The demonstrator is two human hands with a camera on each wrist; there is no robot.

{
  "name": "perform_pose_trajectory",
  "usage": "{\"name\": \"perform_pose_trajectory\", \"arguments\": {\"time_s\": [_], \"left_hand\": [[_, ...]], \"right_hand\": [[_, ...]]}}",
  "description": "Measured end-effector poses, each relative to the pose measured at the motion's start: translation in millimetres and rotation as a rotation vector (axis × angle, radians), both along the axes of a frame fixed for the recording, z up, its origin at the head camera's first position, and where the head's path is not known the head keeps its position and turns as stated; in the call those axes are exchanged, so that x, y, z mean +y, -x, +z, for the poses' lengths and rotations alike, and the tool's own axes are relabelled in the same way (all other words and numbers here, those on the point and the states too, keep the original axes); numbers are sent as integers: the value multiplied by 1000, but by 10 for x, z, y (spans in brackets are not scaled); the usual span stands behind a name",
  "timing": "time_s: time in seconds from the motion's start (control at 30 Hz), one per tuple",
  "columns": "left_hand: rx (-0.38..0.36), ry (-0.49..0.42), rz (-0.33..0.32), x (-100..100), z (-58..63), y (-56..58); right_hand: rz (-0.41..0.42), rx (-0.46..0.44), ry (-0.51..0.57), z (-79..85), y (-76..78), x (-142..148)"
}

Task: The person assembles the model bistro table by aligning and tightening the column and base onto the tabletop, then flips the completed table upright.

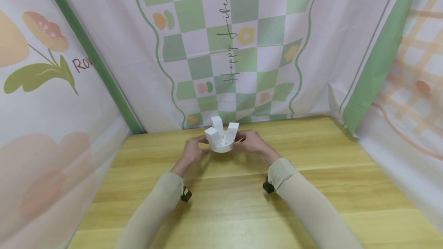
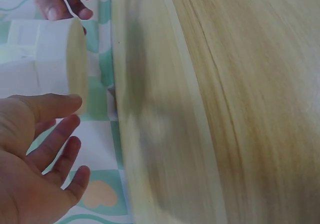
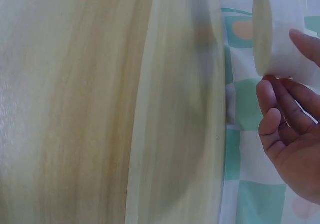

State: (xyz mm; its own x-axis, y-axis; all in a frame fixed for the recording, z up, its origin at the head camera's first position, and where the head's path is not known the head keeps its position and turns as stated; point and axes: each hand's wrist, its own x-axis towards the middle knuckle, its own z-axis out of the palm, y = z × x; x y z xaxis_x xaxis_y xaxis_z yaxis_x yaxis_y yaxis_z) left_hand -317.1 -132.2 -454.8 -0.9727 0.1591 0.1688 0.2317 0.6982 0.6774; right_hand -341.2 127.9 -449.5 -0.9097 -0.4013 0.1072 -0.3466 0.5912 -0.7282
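A white holder (image 1: 221,147) with a round base and three upright prongs is between my two hands, over the far part of the table. My left hand (image 1: 194,150) pinches its left side, thumb along the base and fingers behind, the lower fingers spread apart. On the opposite side my right hand (image 1: 254,141) holds the base between thumb and fingers. The right wrist view shows the base's flat round underside (image 3: 263,31) turned toward the tabletop, with a gap to the wood. Part of the left hand's grip is hidden behind the holder.
The wooden table (image 1: 225,210) stretches in front of me. A checked green and white curtain (image 1: 225,49) hangs along its back edge, with more printed cloth at left and right. A small black device (image 1: 186,194) sits at each wrist.
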Motion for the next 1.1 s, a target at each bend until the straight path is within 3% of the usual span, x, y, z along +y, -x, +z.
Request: {"name": "perform_pose_trajectory", "arguments": {"time_s": [0.27,0.47,0.6,0.8,1.1], "left_hand": [[41,-47,15,2,0,2],[86,-59,9,-1,7,-2],[81,-63,-4,-7,35,-10],[69,-64,-17,-16,56,-18],[-11,-147,-21,-7,115,-9]], "right_hand": [[-23,18,-9,20,-1,18],[-37,-64,76,23,-23,47],[-33,-121,105,35,-22,83],[41,-163,171,48,-15,112],[-5,-191,117,118,-20,151]]}}
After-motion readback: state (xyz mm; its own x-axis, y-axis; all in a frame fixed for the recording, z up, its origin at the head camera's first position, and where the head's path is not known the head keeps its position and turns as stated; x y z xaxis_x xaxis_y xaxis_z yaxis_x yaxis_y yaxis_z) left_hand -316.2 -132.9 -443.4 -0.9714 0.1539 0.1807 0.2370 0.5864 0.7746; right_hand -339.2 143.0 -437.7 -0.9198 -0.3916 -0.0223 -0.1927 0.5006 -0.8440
